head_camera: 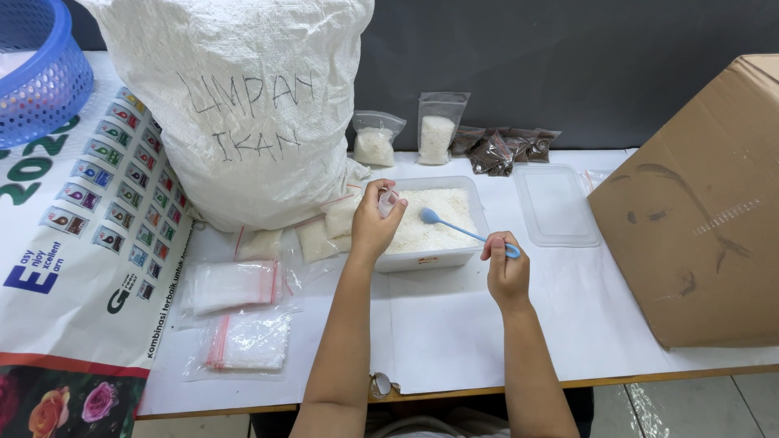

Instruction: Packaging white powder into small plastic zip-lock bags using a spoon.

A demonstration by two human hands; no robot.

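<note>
My left hand (375,221) holds a small clear zip bag (388,202) upright over the near left corner of a clear plastic tub (422,260) filled with white grains. My right hand (506,269) grips the handle of a blue spoon (454,228), whose bowl hovers over the white grains inside the tub. Filled small bags (329,229) lie just left of the tub, against a big white woven sack (243,105).
Stacks of empty zip bags (235,285) lie at the left. Two filled standing pouches (436,130) and dark packets (503,150) line the back wall. A clear lid (557,204) lies right of the tub, beside a large cardboard box (698,203). A blue basket (36,69) sits far left.
</note>
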